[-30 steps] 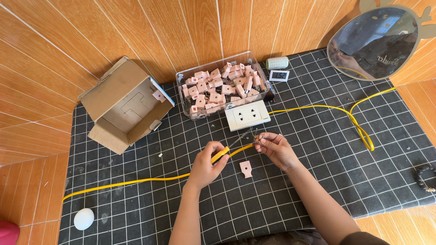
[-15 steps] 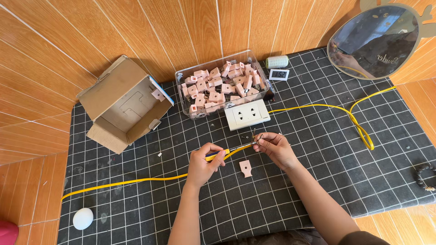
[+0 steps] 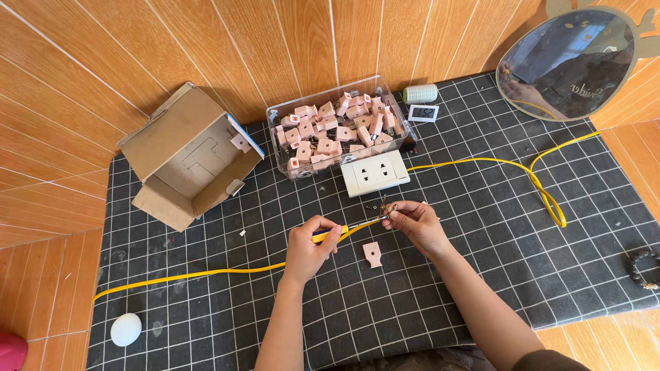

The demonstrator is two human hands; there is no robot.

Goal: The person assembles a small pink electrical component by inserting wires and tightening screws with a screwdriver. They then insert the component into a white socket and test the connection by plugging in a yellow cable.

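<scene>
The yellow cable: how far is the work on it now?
Already done, it seems: the yellow cable has bare strands at its end. In hand: the left hand grips the cable, and the right hand pinches those strands. Left: a pink plug piece lies loose on the mat, and the white socket sits apart from both hands.

Open brown cardboard box (image 3: 189, 159) lying on its side at the left of the black grid-lined mat (image 3: 481, 275). Clear plastic tub (image 3: 337, 103) of pink plastic parts beside it, round mirror (image 3: 570, 65) at far right. White egg-shaped object (image 3: 126, 329) near left mat edge; dark beaded bracelet (image 3: 641, 268) at right edge.
</scene>
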